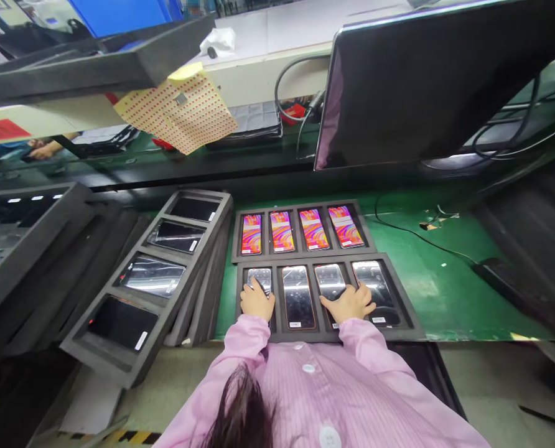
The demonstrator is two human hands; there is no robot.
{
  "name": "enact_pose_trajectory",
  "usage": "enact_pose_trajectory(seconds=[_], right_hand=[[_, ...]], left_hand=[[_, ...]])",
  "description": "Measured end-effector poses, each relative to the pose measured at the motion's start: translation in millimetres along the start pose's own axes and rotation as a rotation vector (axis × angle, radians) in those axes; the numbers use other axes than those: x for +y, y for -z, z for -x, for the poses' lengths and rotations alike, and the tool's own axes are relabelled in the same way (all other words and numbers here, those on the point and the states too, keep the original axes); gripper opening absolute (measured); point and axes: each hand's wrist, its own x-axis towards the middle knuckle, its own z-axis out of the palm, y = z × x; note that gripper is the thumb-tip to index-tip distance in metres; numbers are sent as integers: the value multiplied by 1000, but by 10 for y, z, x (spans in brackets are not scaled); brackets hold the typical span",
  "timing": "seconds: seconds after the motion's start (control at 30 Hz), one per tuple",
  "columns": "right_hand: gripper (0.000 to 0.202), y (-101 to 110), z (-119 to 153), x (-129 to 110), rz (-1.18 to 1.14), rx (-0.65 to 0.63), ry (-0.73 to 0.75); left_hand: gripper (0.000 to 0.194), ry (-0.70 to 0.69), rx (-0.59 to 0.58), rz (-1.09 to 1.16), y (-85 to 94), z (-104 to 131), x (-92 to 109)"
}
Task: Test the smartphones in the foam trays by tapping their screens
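A dark foam tray [276, 336] near my body holds several phones with dark screens. My left hand [257, 301] rests on the leftmost phone [262, 278], its fingers apart. My right hand [350, 303] lies over the third phone [330, 279] with thumb and fingers spread, its fingers reaching toward the rightmost phone [373, 287]. Between my hands sits an untouched phone [298, 297] with an orange edge. Just behind, a second foam tray [265, 251] holds several phones with lit pink and orange screens, such as the phone [252, 234] at its left.
Stacked foam trays [158, 302] with dark phones lean at the left, with more trays [58, 218] beyond. A black monitor [427, 87] hangs above the green mat [422, 274]. A cable [422, 244] crosses the mat. A dotted yellow sheet [179, 112] hangs from the shelf.
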Motion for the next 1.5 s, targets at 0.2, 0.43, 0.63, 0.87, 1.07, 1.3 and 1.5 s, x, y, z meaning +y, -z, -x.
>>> enact_pose_trajectory(seconds=[0.2,0.43,0.63,0.87,1.07,1.3,1.5], right_hand=[[69,-8,-28,11,-66,-9,66],[89,113,-127,301,-110,143,-12],[69,145,-403,771,-78,66,-202],[69,51,-438,919,-58,76,-172],[66,60,-500,870,-68,82,-148],[62,129,-562,825,-82,71,-106],[56,132,-554,786,-131,109,-75]], left_hand=[[69,-23,73,-9,-23,3,-15],[62,-52,89,-49,-36,-45,-46],[63,-36,113,-4,21,-11,-77],[58,-387,80,45,46,290,336],[87,-312,-78,-93,31,267,834],[82,-252,-152,-105,130,236,856],[89,-209,-148,-45,121,226,900]])
